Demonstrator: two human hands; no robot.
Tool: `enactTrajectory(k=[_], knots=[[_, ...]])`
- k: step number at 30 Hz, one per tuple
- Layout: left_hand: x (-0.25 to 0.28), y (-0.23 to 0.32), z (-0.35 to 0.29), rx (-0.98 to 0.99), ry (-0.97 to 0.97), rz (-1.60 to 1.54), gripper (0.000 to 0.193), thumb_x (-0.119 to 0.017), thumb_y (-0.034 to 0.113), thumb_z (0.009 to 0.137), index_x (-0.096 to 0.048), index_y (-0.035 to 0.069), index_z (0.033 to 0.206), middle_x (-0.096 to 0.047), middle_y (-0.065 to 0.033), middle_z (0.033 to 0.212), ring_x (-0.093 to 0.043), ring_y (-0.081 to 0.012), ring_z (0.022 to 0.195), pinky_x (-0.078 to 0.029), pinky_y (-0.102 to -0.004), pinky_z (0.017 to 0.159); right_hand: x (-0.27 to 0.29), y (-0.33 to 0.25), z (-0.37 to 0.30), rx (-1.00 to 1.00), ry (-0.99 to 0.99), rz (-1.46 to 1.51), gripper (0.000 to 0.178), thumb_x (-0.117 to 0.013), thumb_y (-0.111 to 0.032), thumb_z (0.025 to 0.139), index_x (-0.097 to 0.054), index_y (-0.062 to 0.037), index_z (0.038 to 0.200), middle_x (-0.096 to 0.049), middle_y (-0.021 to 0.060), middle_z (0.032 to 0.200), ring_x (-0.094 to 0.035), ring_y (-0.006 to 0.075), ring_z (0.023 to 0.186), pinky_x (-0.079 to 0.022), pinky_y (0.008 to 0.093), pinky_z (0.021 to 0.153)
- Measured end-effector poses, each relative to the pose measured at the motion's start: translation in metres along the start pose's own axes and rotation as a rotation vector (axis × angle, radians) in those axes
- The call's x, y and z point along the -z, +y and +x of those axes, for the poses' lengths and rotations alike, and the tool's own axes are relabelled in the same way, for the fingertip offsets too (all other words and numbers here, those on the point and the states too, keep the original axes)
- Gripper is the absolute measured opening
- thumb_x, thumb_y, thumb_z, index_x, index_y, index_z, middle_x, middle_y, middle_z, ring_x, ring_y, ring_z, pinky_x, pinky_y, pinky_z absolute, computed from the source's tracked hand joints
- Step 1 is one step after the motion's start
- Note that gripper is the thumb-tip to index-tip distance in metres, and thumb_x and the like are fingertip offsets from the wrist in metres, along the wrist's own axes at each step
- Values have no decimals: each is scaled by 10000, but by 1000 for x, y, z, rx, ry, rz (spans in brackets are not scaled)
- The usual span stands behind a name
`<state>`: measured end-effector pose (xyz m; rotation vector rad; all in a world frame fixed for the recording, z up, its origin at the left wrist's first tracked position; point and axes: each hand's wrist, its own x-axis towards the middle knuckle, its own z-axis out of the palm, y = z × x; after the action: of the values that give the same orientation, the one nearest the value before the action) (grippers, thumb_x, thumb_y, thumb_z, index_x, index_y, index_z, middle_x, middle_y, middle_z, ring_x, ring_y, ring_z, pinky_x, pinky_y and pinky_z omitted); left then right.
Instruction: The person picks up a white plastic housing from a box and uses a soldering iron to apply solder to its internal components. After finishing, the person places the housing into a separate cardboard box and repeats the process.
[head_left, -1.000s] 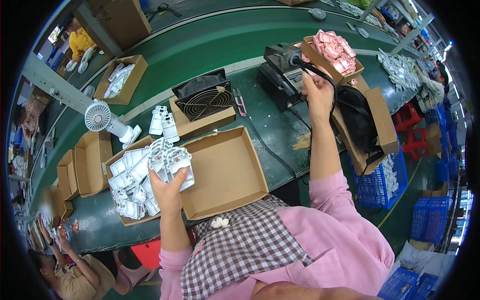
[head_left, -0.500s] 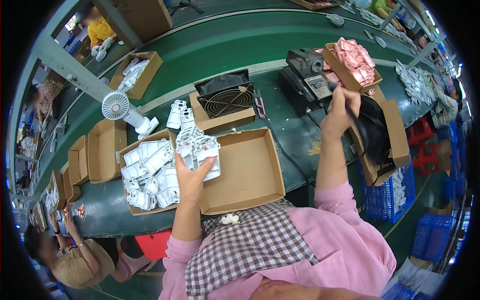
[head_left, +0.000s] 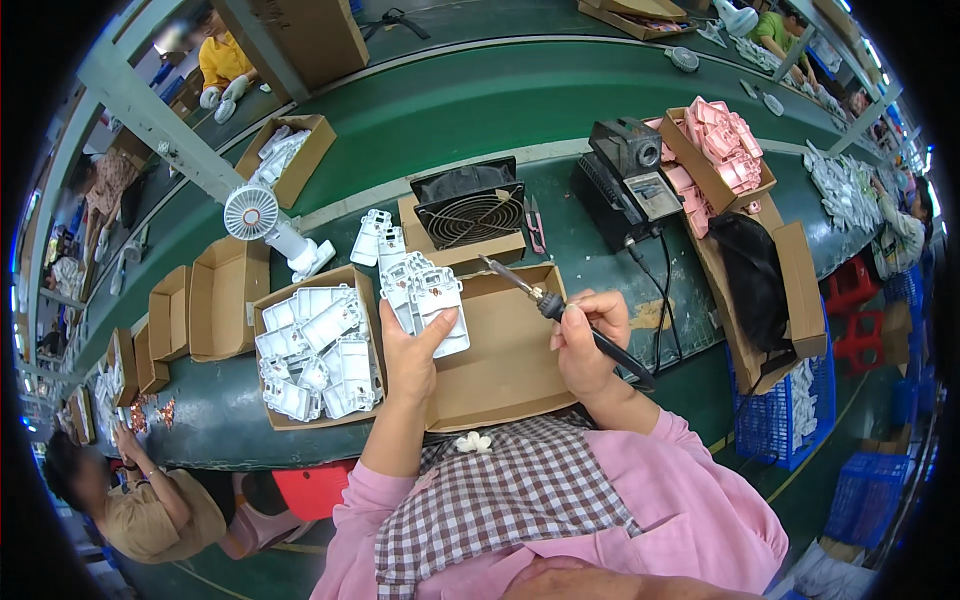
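Note:
My left hand is closed around white plastic housings, its thumb pressed on their front. Small copper-coloured parts show near their upper ends. In my right hand is a soldering iron, gripped by its dark handle. The iron's metal tip points up and left, a short way right of the housings and apart from them. Below both hands lies a shallow cardboard box with a bare bottom. To the left, another cardboard box holds a pile of white housings.
A soldering station stands at the back right, beside a box of pink plastic parts. Behind the shallow box are a black fan with a round grille and pink-handled scissors. A small white fan stands at left.
My right hand has come left and nearer from the soldering station, bringing the soldering iron beside the housings. My left hand still grips them. The whole view has shifted slightly.

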<state>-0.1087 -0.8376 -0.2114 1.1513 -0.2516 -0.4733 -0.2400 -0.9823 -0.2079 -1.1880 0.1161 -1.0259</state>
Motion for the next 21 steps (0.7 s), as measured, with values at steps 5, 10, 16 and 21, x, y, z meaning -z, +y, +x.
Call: enactTrajectory(k=[5,10,16,21], knots=[[-1,-2,4,-1,0,88,627,-721,7,769,-339,29,1267,-559,-96,1124,-579,-153,993,-494,-285,833,1,1,-3,17,-32,-43,142,-576,0,882,-446,-25,934,-563,107,803,-514,89,580,-452,220,527],[0,-4,6,-24,18,63,633,-725,16,767,-333,34,1264,-556,-96,1121,-579,-153,994,-495,-288,835,-1,-1,-5,1,-92,-128,137,-604,5,866,-476,-19,909,-587,104,796,-541,91,606,-457,221,547],[0,-1,6,-25,5,81,653,-737,47,762,-329,31,1272,-550,-98,1130,-575,-152,1000,-493,-286,832,-5,4,0,-42,-144,-308,126,-618,3,858,-494,-19,860,-584,81,729,-528,81,565,-436,215,515],[-1,-1,6,-32,10,96,675,-743,55,765,-315,30,1286,-544,-101,1143,-570,-156,1011,-489,-288,844,-7,5,0,-115,-95,-297,152,-680,-38,834,-532,-6,830,-615,52,716,-528,52,598,-429,207,527]])
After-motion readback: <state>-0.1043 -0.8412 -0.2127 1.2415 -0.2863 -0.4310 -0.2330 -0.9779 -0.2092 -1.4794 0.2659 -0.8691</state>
